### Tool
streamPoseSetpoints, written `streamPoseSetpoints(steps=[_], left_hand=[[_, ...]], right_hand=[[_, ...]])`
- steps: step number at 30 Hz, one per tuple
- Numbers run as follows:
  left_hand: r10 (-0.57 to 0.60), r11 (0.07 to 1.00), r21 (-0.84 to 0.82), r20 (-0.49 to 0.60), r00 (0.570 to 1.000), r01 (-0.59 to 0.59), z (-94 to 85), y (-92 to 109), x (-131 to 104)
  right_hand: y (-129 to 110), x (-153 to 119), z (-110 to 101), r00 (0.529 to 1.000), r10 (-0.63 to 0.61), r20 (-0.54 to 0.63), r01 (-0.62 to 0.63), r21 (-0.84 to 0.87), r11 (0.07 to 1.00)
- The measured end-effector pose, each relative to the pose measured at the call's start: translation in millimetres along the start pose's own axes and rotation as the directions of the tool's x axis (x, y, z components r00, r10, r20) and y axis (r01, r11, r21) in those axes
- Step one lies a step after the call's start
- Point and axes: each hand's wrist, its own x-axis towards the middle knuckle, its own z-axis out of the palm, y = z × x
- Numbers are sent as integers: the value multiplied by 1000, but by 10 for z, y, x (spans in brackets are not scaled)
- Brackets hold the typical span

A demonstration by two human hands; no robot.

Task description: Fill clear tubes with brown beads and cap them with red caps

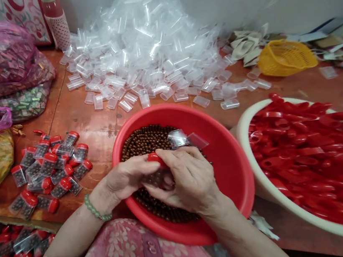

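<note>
From my remote seat I see the red-capped case [155, 158] between my two hands: my left hand's [127, 177] fingers curl around one side, my right hand's [192, 175] fingers grip the other, above the red basin [228, 159] of brown beads [144, 139]; clear sleeves [151, 51] heap behind, the white basin [243, 133] sits right
</note>
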Motion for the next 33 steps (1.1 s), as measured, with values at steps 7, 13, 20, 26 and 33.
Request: streamPoseSetpoints(steps=[7,13,20,26,33], left_hand=[[489,771,617,-413,768,-159,2,-242,-30],[844,111,985,-21,537,-136,-111,-476,-224],[619,404,912,-218,755,-67,-87,8,-562],[887,-2,836,-252,388,548,-798,299,-943],[908,-162,861,-62,415,482,-940,354,-912]], right_hand=[[-92,30,15,994,-102,27,103,-64,993],[-224,-11,-37,984,-171,-55,167,-72,983],[174,-7,-111,929,7,371,-82,187,979],[833,-47,76,577,576,579,-382,-432,817],[964,-1,232,541,593,595,-419,-421,805]])
